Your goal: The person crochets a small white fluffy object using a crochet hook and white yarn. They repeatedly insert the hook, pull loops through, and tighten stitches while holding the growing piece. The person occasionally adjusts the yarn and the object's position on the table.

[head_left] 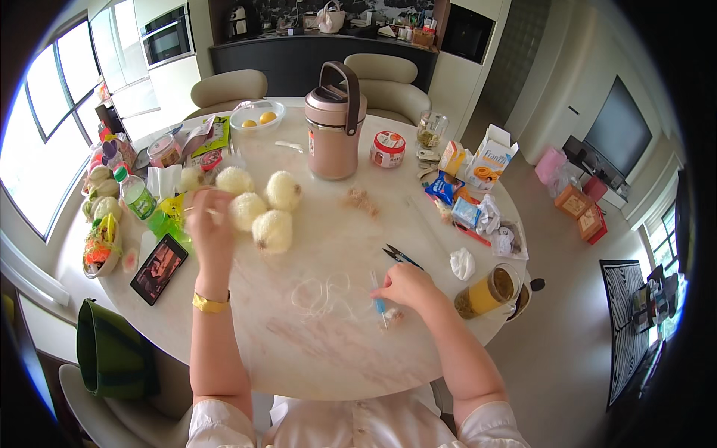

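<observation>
My right hand (408, 284) rests low over the table with its fingertips pinched on a slim tool with a blue handle (380, 305), perhaps a small hook. Beside the tool's lower end lies a small tuft of brownish fibre (395, 316). Loose white yarn (322, 297) curls to the left of it. Black thread snips (399, 255) lie just beyond the knuckles. My left hand (210, 227) is raised and blurred, its fingers curled; whether it holds anything is unclear. Close to its right sit several fuzzy cream balls (273, 231), some with a brown patch.
A pink lidded jug (334, 134) stands at the back centre, near a red-lidded jar (387, 149). At right is a glass pitcher of yellow drink (487, 292). A phone (159, 270) and a green-capped bottle (134, 193) are at left. Brown fibre (361, 203) lies mid-table.
</observation>
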Action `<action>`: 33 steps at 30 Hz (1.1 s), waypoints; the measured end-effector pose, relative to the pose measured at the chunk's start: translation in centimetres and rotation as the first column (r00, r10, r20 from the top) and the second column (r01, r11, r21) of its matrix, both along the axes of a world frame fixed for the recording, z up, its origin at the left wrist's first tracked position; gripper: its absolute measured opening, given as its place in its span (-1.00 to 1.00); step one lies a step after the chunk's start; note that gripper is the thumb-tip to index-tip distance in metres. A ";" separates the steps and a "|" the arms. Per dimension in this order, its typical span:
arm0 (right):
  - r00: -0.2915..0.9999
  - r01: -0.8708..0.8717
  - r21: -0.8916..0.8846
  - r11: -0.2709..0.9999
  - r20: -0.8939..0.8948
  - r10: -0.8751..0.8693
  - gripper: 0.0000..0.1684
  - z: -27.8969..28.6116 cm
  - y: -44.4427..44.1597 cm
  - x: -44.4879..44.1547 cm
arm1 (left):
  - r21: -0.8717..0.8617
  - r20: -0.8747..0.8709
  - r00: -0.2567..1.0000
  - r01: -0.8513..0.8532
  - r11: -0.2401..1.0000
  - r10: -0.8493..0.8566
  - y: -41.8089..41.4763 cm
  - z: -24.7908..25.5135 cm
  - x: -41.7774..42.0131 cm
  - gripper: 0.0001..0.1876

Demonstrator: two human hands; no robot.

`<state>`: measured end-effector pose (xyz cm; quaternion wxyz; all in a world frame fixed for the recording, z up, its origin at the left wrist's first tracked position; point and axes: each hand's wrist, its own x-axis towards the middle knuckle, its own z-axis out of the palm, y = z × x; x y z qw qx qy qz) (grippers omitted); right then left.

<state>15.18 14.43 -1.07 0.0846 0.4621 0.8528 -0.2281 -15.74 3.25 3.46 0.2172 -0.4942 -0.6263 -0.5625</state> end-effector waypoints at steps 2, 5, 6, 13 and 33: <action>1.000 0.000 -0.054 0.999 -0.001 0.000 -0.60 -0.4 0.4 0.1 | -0.473 -0.023 0.996 0.066 0.879 -0.087 0.0 1.1 4.7 -0.60; 0.996 0.020 -0.123 0.992 -0.089 -0.031 -0.63 -1.0 1.0 0.3 | -0.766 -0.297 0.939 -0.127 0.630 -0.172 -0.7 0.7 8.6 -0.49; 0.990 0.037 -0.145 0.989 -0.131 -0.056 -0.64 -1.2 1.2 0.7 | -0.742 -0.382 0.897 -0.153 0.652 -0.224 -0.8 0.6 9.7 -0.48; 0.596 -0.109 -0.836 0.538 -0.488 -0.638 -0.83 -0.8 1.8 2.0 | -0.621 0.410 0.709 0.678 0.395 -0.574 -0.8 -1.2 14.1 -0.52; 0.105 -0.342 -0.512 0.788 -0.854 -0.510 -0.77 1.2 -3.6 -2.4 | -0.086 0.869 0.304 0.870 0.486 -0.391 -0.4 -4.4 14.2 -0.83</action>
